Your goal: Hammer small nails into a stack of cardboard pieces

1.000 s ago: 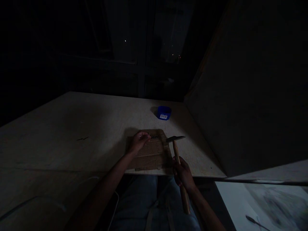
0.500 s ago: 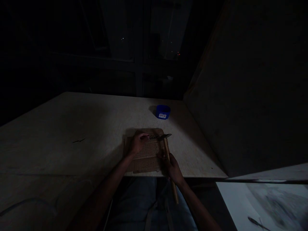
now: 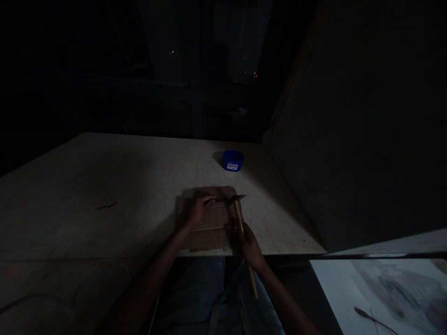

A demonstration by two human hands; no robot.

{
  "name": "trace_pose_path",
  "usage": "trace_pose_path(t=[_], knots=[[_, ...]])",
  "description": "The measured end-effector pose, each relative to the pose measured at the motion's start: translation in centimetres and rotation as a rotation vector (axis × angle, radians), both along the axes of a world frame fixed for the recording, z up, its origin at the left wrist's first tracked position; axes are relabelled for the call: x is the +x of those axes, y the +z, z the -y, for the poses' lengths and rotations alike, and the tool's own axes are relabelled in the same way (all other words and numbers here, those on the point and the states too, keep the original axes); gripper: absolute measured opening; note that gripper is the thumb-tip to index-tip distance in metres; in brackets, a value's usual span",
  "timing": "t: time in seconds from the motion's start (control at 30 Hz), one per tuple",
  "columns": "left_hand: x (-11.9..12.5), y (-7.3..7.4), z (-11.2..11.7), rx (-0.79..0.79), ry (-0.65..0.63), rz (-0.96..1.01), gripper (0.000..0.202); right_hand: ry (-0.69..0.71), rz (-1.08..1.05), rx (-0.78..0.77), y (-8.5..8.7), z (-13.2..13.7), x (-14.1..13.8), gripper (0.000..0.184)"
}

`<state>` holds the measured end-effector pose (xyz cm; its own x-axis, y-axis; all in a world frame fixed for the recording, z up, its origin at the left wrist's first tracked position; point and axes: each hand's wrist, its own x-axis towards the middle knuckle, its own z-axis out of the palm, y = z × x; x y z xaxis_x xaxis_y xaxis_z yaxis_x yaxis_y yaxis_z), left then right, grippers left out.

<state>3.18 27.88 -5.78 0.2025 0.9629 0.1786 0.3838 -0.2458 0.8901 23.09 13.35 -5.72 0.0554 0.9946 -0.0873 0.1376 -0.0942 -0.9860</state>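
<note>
A brown perforated board (image 3: pixel 209 232) lies at the near edge of a pale worktable (image 3: pixel 122 186). My left hand (image 3: pixel 196 211) rests on the board with its fingers pinched at a dark row of small nails; what the pinch holds is too small to make out. My right hand (image 3: pixel 249 249) is wrapped round the wooden handle of a hammer (image 3: pixel 240 223). The hammer's metal head lies low over the board's far edge, just right of my left fingertips.
A small blue tub (image 3: pixel 233 160) with a white label stands further back on the table. A large upright panel (image 3: pixel 349 139) walls off the right side. A white sheet (image 3: pixel 384 293) with a thin dark tool lies at the lower right. The room is very dark.
My right hand swung the hammer from a raised spot right of the board down and left onto the nail row. My left hand stayed pinched in place.
</note>
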Motion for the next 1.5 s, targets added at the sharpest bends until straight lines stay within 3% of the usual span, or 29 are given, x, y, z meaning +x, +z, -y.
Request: trace_pose_path(t=[0.13,0.4,0.67,0.77,0.93,1.07,1.17,1.4,1.5], knots=[[0.0,-0.4,0.1,-0.023,0.001,0.002,0.021,-0.024,0.042,0.020,0.6,0.0,-0.1,0.045],[0.2,-0.5,0.4,-0.008,0.032,0.090,0.036,0.012,-0.085,-0.126,2.3,-0.1,-0.2,0.046],[0.4,-0.6,0.6,-0.052,0.086,0.153,0.028,0.091,-0.022,-0.099,7.4,-1.7,-0.6,0.033],[0.4,-0.5,0.7,-0.067,0.108,0.145,0.024,0.134,0.019,-0.047,8.3,-2.6,-1.0,0.029],[0.4,-0.7,0.6,-0.053,0.078,0.139,0.028,0.204,0.141,0.069,8.0,-3.4,-1.5,0.023],[0.4,-1.3,0.4,-0.053,0.100,0.094,0.031,0.287,0.222,-0.051,7.4,-3.4,-1.7,0.016],[0.4,-1.4,0.3,-0.063,0.105,0.070,0.034,0.273,0.179,-0.109,7.2,-3.4,-1.9,0.019],[0.7,-0.3,0.4,-0.077,0.091,0.129,0.026,0.284,0.211,-0.185,6.9,-4.1,-1.1,0.015],[0.8,0.0,0.3,-0.088,0.109,0.120,0.027,0.268,0.185,-0.141,7.0,-4.1,-0.8,0.015]])
